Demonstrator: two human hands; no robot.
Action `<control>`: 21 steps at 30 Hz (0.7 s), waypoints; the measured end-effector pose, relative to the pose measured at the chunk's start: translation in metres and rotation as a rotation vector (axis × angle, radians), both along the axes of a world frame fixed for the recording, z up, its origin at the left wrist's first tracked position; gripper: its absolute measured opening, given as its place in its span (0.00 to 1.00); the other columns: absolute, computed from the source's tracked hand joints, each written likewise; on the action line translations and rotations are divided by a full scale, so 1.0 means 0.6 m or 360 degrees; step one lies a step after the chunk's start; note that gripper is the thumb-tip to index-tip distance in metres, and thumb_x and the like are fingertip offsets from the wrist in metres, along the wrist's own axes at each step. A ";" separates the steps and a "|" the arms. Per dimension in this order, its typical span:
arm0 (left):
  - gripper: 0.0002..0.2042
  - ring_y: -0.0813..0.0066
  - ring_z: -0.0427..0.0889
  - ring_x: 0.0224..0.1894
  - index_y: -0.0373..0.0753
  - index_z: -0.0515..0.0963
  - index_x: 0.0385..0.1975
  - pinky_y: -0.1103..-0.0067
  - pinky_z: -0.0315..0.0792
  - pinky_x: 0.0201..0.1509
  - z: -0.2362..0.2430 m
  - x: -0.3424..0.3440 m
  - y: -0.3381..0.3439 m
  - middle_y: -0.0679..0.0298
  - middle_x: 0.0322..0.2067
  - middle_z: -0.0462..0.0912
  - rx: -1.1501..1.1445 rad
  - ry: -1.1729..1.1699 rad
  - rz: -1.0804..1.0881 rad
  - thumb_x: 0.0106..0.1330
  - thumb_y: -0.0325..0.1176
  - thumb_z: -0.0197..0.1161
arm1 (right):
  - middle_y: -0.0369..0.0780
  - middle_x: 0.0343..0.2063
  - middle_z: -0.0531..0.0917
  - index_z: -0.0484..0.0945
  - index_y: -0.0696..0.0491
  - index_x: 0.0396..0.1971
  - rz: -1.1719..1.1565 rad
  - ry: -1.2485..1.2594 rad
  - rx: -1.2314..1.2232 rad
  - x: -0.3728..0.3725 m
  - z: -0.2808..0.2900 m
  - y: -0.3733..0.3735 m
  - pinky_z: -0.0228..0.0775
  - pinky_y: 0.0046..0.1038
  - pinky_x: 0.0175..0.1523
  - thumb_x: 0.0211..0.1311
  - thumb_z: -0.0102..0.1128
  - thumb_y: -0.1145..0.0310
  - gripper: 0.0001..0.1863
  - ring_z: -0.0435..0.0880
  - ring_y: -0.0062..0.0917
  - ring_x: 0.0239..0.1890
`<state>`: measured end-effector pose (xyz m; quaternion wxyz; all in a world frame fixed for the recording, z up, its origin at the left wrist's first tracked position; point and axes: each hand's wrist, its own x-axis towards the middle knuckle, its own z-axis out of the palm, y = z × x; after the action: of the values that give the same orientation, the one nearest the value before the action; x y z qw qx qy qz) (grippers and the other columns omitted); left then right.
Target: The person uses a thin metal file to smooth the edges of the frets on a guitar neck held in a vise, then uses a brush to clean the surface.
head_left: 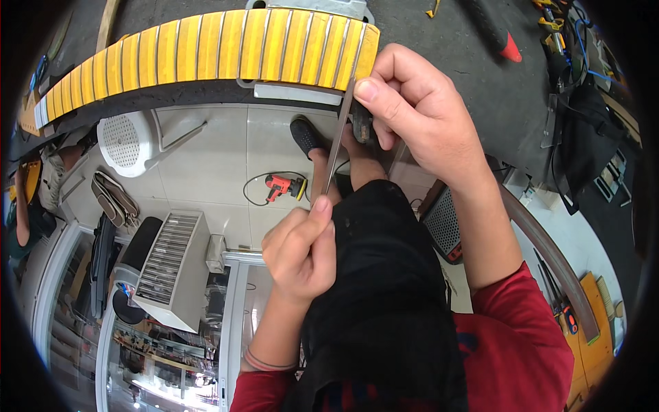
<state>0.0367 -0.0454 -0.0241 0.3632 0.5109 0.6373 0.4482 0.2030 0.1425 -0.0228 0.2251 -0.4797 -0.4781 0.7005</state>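
Note:
A guitar neck's fretboard (pixel 206 48), covered in yellow tape with bare metal frets showing between the strips, lies along the bench's near edge. Between my hands runs a thin, narrow metal strip (pixel 336 147), perhaps a slim file, slanting down from the fretboard's right end. Its lower end is pinched between the thumb and curled fingers of my left hand (pixel 301 248). At the upper end, my right hand (pixel 420 113) closes thumb against fingers on the strip, right beside the last frets. Whether its tip touches a fret is hard to tell.
The dark workbench (pixel 439 41) holds a red-tipped black tool (pixel 504 44) and, at right, a black bag (pixel 587 123). Below are a white stool (pixel 127 144), a red corded power tool (pixel 278 187) and a slatted white box (pixel 175 268). Another person (pixel 34 199) is at far left.

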 end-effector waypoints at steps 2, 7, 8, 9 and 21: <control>0.20 0.68 0.77 0.22 0.29 0.86 0.56 0.79 0.72 0.29 0.004 0.003 0.040 0.58 0.25 0.80 0.0053 0.0024 0.0048 0.65 0.10 0.64 | 0.28 0.24 0.78 0.78 0.54 0.37 0.0038 -0.0022 -0.0041 -0.007 0.005 0.001 0.64 0.17 0.27 0.80 0.66 0.62 0.13 0.73 0.09 0.23; 0.20 0.70 0.74 0.20 0.29 0.85 0.56 0.78 0.70 0.27 0.004 0.007 0.115 0.59 0.23 0.79 0.0162 -0.0047 0.0064 0.65 0.09 0.64 | 0.29 0.25 0.79 0.77 0.54 0.37 0.0028 -0.0001 -0.0005 -0.006 0.002 0.001 0.65 0.18 0.27 0.80 0.66 0.62 0.13 0.73 0.09 0.23; 0.20 0.70 0.73 0.20 0.29 0.85 0.56 0.78 0.70 0.26 0.005 0.007 0.102 0.60 0.23 0.79 0.0147 -0.0070 0.0054 0.65 0.09 0.65 | 0.29 0.25 0.79 0.77 0.54 0.38 0.0009 -0.0006 -0.0015 -0.002 0.000 -0.001 0.65 0.18 0.27 0.80 0.66 0.61 0.13 0.73 0.09 0.23; 0.19 0.69 0.74 0.21 0.29 0.85 0.56 0.78 0.70 0.27 -0.002 0.005 0.051 0.59 0.24 0.80 0.0126 0.0003 0.0028 0.65 0.10 0.65 | 0.29 0.25 0.79 0.77 0.54 0.38 0.0002 -0.0014 -0.0010 0.001 0.002 0.001 0.65 0.18 0.27 0.80 0.66 0.61 0.13 0.73 0.09 0.23; 0.22 0.73 0.74 0.21 0.30 0.85 0.58 0.78 0.68 0.26 -0.013 -0.001 0.022 0.59 0.26 0.82 0.0223 0.0318 -0.0049 0.64 0.10 0.65 | 0.29 0.26 0.79 0.77 0.54 0.39 0.0041 -0.0034 -0.0007 0.003 -0.002 -0.001 0.68 0.17 0.28 0.79 0.67 0.61 0.13 0.75 0.09 0.24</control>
<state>0.0361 -0.0321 -0.0317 0.2682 0.5869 0.6294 0.4330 0.2047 0.1419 -0.0237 0.2099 -0.4815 -0.4852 0.6990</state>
